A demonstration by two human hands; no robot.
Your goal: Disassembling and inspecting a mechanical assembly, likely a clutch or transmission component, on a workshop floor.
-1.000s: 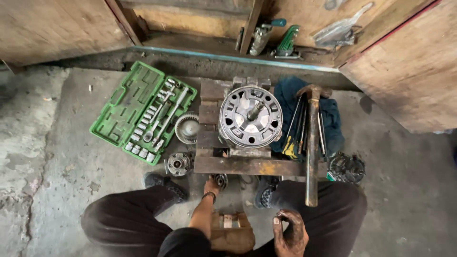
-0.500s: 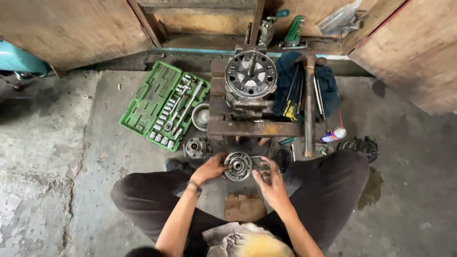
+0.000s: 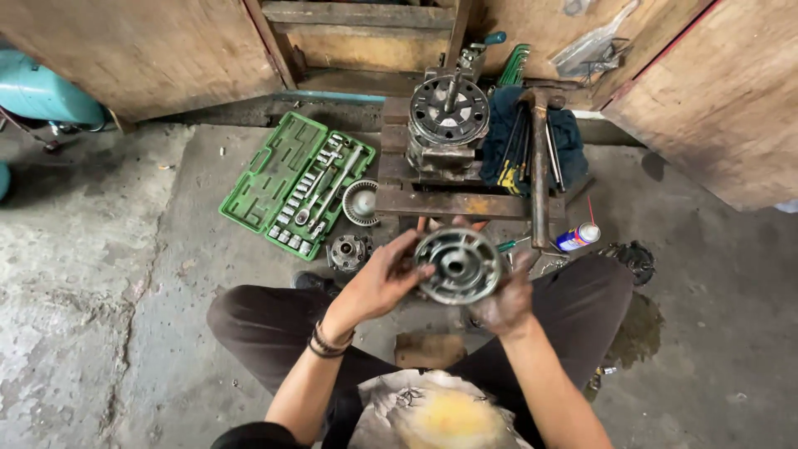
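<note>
Both hands grip a round metal housing below the motor; left hand pinches its rim; right hand cups beneath.

A rough repair workshop with a bare, stained concrete floor. An electric motor stands on a wooden pallet; left of it lies an open green socket set, right a spray can, behind it wooden boards.

Dark trousers, dark bracelets on the left wrist, grimy hands, bare forearms
</note>
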